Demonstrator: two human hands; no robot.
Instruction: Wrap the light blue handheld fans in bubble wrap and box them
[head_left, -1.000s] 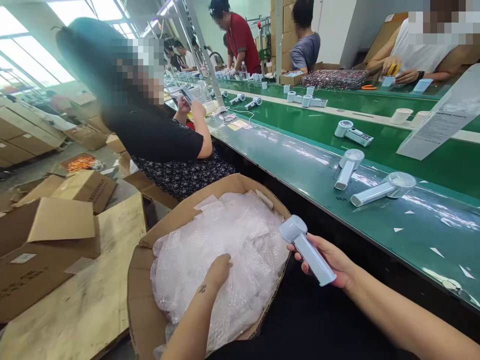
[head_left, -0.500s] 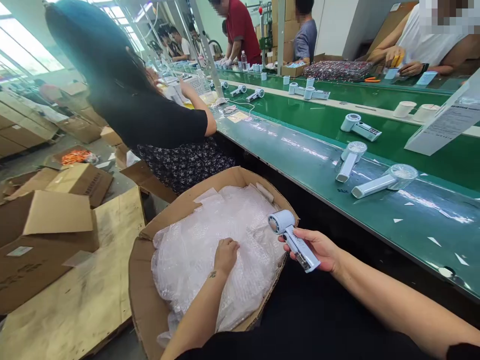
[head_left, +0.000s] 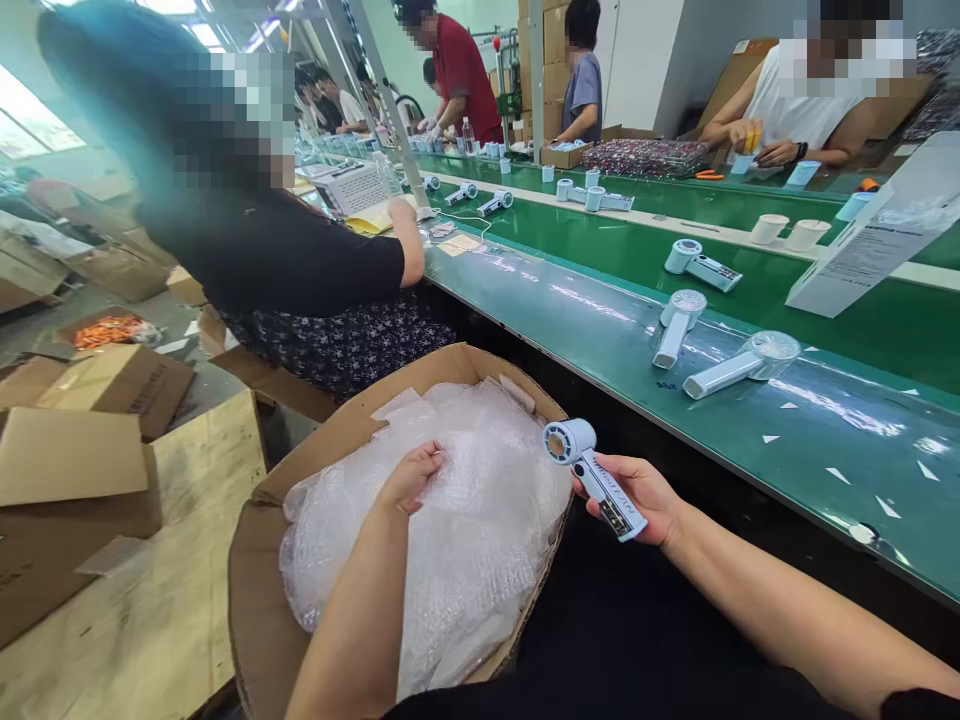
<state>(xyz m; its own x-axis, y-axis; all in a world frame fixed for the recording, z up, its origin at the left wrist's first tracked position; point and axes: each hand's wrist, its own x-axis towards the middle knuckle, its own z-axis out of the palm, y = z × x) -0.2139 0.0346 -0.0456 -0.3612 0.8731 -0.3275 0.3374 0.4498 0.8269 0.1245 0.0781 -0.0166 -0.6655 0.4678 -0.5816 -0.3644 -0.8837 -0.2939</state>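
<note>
My right hand is wrapped round the handle of a light blue handheld fan, its round head tilted up and to the left. My left hand pinches the edge of a clear bubble-wrap bag on top of the pile. More bubble wrap fills the cardboard box in front of me. Two wrapped handheld fans, one upright-angled and one lying slantwise, rest on the bench to the right.
A green conveyor runs beyond the metal bench edge, carrying several fans and a white carton. A co-worker in black sits close at the left. Cardboard boxes stand on the floor. Other people work across the line.
My left hand has moved left and up across the pile, fingers pinched on a bag. The fan in my right hand has turned slightly, showing more of its front. The view has shifted a little.
</note>
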